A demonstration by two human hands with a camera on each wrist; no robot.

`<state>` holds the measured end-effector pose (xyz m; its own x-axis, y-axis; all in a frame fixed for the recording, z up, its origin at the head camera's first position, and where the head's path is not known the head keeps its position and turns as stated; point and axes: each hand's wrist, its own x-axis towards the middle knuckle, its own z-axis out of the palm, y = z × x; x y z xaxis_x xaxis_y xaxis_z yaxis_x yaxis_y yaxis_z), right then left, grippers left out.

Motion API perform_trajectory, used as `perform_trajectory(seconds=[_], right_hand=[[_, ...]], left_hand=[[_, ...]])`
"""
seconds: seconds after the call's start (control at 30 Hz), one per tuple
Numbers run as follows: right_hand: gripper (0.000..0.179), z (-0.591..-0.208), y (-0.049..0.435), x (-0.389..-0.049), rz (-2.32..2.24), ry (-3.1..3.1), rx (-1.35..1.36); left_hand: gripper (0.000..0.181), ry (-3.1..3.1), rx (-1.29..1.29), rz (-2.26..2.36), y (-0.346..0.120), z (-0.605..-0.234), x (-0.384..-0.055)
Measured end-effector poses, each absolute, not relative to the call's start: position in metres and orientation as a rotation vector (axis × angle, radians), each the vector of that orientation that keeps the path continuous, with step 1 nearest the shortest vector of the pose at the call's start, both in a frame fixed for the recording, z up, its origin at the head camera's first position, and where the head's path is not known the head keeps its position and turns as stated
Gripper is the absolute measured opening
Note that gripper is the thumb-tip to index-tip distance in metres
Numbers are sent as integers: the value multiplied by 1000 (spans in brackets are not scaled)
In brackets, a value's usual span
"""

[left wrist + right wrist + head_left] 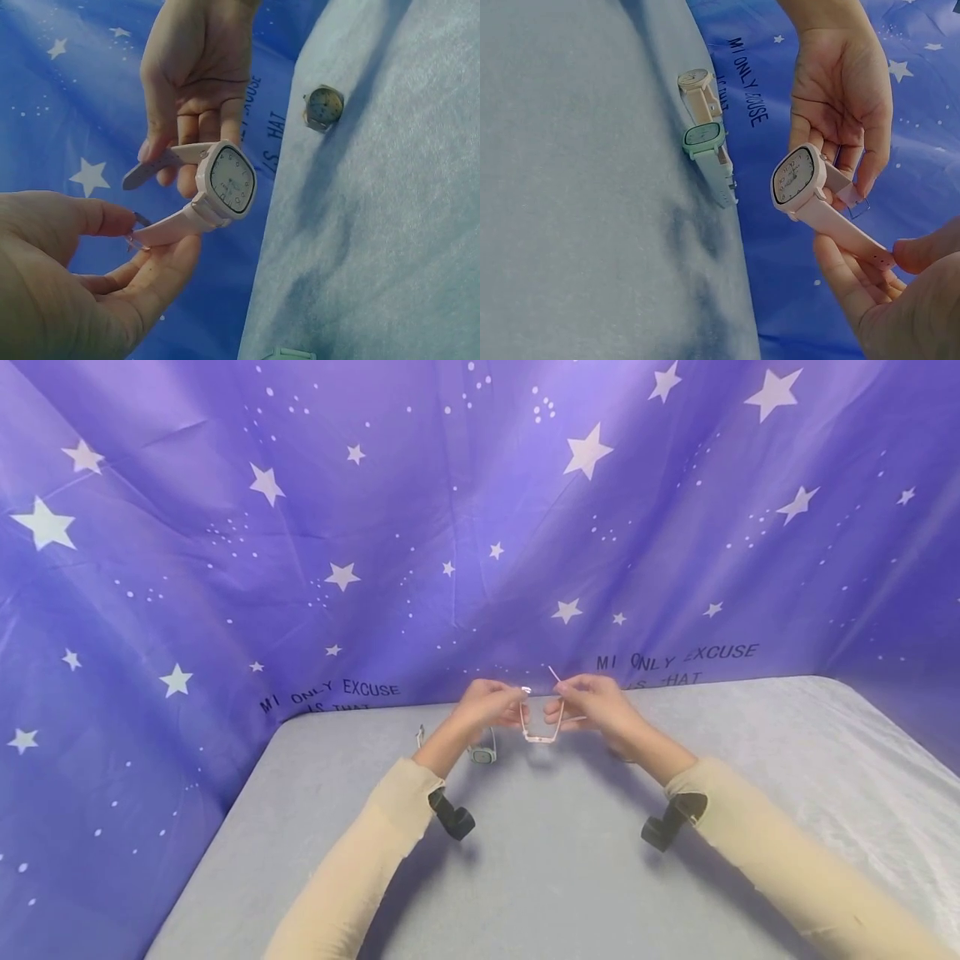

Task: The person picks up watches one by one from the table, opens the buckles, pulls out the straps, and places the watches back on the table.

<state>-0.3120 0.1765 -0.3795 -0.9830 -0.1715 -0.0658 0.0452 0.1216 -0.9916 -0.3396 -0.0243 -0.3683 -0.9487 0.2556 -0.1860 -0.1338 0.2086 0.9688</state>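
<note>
A pale pink wristwatch [540, 740] with a rounded-square dial hangs between both hands above the table, its strap unfastened. My left hand [487, 706] pinches the strap's buckle end between thumb and fingers. The holed end is pinched by my right hand [600, 702]. In the left wrist view the watch dial [232, 180] faces away from the palms, toward the table side. The right wrist view shows the metal buckle [857, 208] beside the left fingertips and the strap holes near the right thumb.
On the grey-covered table [525, 877], a mint green watch [705, 136] lies beside a beige watch [697, 79], left of the hands. Another round-faced watch [324, 106] lies on the right side. A purple star-patterned curtain [450, 510] hangs behind the table.
</note>
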Motion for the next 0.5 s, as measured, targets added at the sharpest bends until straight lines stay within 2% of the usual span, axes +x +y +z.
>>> perform_trajectory(seconds=[0.5], right_hand=[[40,-390,166,-333,-1900,2159,-7]], left_hand=[[39,2206,30,1757,-26,-376,-350]])
